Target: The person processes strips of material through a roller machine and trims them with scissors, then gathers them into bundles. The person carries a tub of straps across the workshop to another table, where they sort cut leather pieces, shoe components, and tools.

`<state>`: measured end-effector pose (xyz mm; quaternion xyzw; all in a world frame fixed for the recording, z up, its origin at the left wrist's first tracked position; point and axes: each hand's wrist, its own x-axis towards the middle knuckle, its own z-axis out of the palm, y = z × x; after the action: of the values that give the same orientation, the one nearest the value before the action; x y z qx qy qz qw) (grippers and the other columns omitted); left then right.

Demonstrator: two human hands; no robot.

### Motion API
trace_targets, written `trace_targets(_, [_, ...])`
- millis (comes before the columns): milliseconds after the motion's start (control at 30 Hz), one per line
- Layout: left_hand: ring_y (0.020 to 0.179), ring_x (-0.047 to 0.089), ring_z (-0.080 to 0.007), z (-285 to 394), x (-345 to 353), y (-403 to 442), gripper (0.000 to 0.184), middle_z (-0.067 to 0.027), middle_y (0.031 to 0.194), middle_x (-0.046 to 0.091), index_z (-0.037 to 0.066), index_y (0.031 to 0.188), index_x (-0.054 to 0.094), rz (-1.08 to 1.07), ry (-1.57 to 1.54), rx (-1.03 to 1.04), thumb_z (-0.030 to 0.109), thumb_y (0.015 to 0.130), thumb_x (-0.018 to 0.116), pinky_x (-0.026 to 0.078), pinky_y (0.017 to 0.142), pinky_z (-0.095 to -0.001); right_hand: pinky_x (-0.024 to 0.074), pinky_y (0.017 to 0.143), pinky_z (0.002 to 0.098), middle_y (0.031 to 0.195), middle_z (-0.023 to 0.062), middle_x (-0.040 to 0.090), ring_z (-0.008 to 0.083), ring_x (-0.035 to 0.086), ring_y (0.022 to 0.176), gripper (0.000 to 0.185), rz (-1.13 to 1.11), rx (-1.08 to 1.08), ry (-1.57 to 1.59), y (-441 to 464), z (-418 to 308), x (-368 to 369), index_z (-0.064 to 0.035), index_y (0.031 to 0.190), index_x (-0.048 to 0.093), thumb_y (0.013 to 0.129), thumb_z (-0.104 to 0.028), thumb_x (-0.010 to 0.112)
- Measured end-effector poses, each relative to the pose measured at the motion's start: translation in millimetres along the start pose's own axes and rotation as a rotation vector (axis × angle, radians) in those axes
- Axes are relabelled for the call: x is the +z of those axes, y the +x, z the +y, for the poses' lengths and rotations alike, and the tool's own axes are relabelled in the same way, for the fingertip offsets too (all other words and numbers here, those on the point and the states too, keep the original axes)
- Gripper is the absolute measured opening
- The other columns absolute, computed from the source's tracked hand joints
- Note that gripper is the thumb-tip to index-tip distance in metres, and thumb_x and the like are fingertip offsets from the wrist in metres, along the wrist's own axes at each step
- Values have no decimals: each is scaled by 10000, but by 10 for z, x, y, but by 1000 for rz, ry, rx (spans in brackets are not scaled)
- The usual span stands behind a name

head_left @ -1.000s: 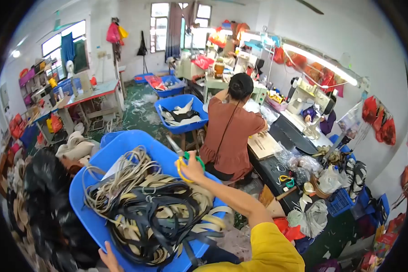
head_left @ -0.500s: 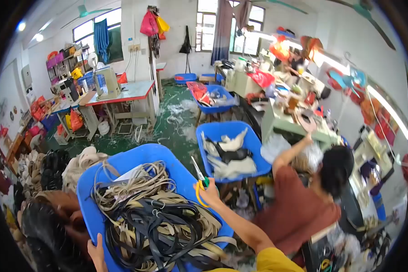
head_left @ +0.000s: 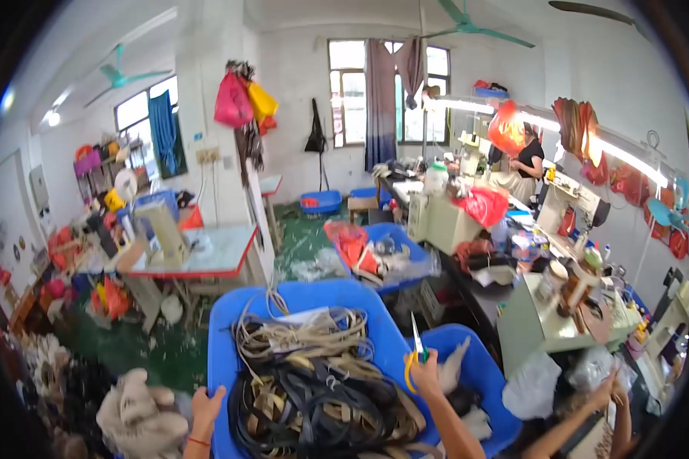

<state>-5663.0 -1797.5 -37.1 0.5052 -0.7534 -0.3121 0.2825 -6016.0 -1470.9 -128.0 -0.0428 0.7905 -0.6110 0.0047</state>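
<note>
A blue plastic tub [head_left: 220, 321] full of tangled black and beige straps [head_left: 321, 398] is right in front of me. On top lies a bundle of thinner beige cords [head_left: 298, 330] with a white paper or label among them. My left hand [head_left: 205, 413], a red string at its wrist, grips the tub's left rim. At the right rim, my right hand [head_left: 427, 373] is closed around scissors [head_left: 416, 334] with yellow and green handles, blades pointing up. Whether its hidden fingers also hold the rim, I cannot tell.
A second blue tub [head_left: 501, 394] with white and black pieces stands close at right. Beside it a co-worker's hands [head_left: 608, 390] touch clear plastic. Farther ahead are another blue tub [head_left: 417, 251], a sewing table [head_left: 207, 260] and a person in black [head_left: 530, 164]. Scraps litter the green floor [head_left: 161, 348].
My view has tilted up and moved forward. The tub of straps and both my hands now appear farther right and lower. The co-worker in the brown top is mostly out of view, only arms showing.
</note>
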Motion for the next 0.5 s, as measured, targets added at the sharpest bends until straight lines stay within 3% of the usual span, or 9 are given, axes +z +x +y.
trace_targets(67, [678, 598, -232, 85, 344, 738, 422, -147, 713, 617, -42, 767, 593, 47, 101, 76, 363, 690, 681, 446, 616, -345, 440, 729, 372, 844, 148, 565, 269, 568, 794, 646, 58, 110, -122, 228, -400, 198, -45, 1086, 389, 670, -410, 724])
trace_targets(200, [677, 594, -230, 696, 824, 1880, 432, -149, 706, 608, -39, 718, 580, -67, 18, -1, 378, 685, 687, 438, 609, -358, 436, 705, 363, 839, 136, 565, 250, 566, 785, 621, 76, 194, -43, 1171, -487, 815, -38, 1079, 384, 689, -388, 717])
trace_targets(233, [679, 593, -233, 789, 971, 2173, 439, -152, 707, 608, -41, 708, 577, -83, 8, 11, 383, 683, 689, 437, 610, -361, 435, 657, 295, 798, 72, 525, 140, 513, 740, 549, 72, 179, 7, 1409, -511, 995, -33, 1045, 392, 718, -327, 720])
trace_targets(267, [681, 593, -236, 925, 1087, 2460, 446, -154, 707, 607, -43, 699, 573, -93, -9, 33, 387, 681, 691, 435, 611, -364, 434, 652, 285, 799, 63, 519, 127, 501, 737, 531, 72, 203, 19, 1503, -806, 1088, -31, 1040, 393, 725, -309, 718])
trace_targets(333, [710, 599, -240, 1131, 1508, 3129, 461, -163, 746, 616, -53, 746, 587, -80, 53, 28, 391, 681, 692, 443, 630, -361, 441, 662, 310, 808, 86, 551, 148, 532, 728, 577, 130, 181, 4, 2037, -754, 1512, -21, 1058, 396, 710, -349, 717])
trace_targets(500, [757, 602, -233, 1566, 2592, 5025, 444, -177, 791, 623, -47, 797, 605, -195, -41, 131, 377, 698, 687, 448, 672, -344, 428, 657, 280, 813, 49, 508, 120, 488, 736, 506, 203, 127, -7, 3451, -1010, 2501, -22, 1028, 401, 734, -288, 714])
